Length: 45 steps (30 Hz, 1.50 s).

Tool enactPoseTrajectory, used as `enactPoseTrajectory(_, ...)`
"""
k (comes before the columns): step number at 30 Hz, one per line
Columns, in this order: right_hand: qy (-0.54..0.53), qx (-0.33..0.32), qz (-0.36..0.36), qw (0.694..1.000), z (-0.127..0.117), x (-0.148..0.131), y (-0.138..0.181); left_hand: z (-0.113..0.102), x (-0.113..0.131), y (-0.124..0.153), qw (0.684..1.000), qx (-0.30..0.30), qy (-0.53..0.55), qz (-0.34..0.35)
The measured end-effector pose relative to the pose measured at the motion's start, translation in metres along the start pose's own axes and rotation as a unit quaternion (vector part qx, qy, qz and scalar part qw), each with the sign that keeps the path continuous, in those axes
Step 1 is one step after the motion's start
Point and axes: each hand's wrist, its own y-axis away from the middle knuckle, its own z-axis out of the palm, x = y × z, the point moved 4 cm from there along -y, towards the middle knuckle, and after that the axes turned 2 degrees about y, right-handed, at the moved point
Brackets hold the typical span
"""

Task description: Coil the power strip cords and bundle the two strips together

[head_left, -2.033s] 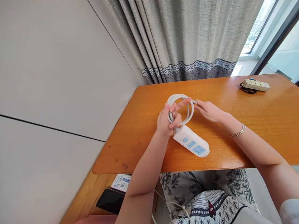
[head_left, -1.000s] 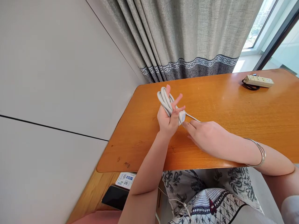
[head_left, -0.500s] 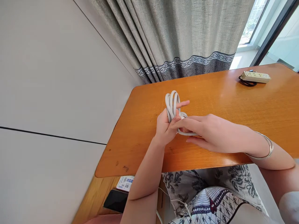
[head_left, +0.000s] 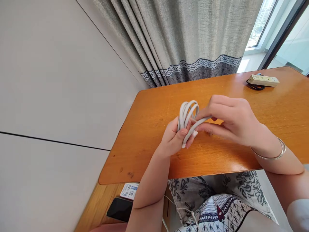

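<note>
A white cable (head_left: 185, 113), wound into several loops, stands up from my left hand (head_left: 175, 135). The fingers of that hand are closed round the bottom of the coil. One white connector end pokes out below the thumb, and another white piece shows beside the fingers. From the coil a single strand runs up and to the right into my right hand (head_left: 229, 117), whose thumb and fingers are closed about it. Both hands are above the wooden table (head_left: 149, 129), close to its near edge. Part of the coil is hidden by the left fingers.
A cream power strip (head_left: 264, 80) with a black cord lies at the far right of the table. Below the left edge are a black phone (head_left: 120, 208) and a printed white box (head_left: 129, 190). A grey curtain (head_left: 193, 35) hangs behind the table, and a white panel stands left.
My right hand has moved up and away from my left hand, drawing a strand of the cable with it. The coil has shifted slightly right and its loops have spread.
</note>
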Motion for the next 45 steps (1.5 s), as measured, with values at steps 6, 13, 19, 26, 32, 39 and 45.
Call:
enactPoseTrajectory(6, 0.001, 0.040, 0.013, 0.999, 0.019, 0.020, -0.010, 0.008, 0.003, 0.006, 0.990, -0.117, 0.052, -0.050)
enactPoseTrajectory(13, -0.091, 0.026, 0.043, 0.995, 0.035, 0.037, -0.013, 0.002, 0.006, 0.002, 0.989, -0.049, 0.132, -0.050)
enactPoseTrajectory(19, -0.155, 0.005, 0.051, 0.987, 0.037, 0.036, -0.016, -0.017, -0.003, 0.004, 0.983, 0.040, 0.167, -0.061)
enactPoseTrajectory(26, -0.195, -0.120, 0.172, 0.958, 0.079, 0.059, -0.010, -0.069, 0.017, 0.000, 0.943, 0.290, 0.139, 0.084)
enactPoseTrajectory(32, 0.029, -0.228, 0.213, 0.950, 0.096, 0.066, -0.005, -0.082, 0.031, 0.001, 0.942, 0.287, 0.102, 0.141)
enactPoseTrajectory(39, 0.275, -0.279, 0.185, 0.901, 0.086, 0.038, -0.004, -0.042, 0.022, 0.000, 0.929, 0.285, 0.050, 0.230)
enactPoseTrajectory(45, 0.011, -0.304, 0.124, 0.944, 0.077, 0.003, 0.000, -0.026, 0.000, 0.011, 0.943, 0.212, -0.099, 0.238)
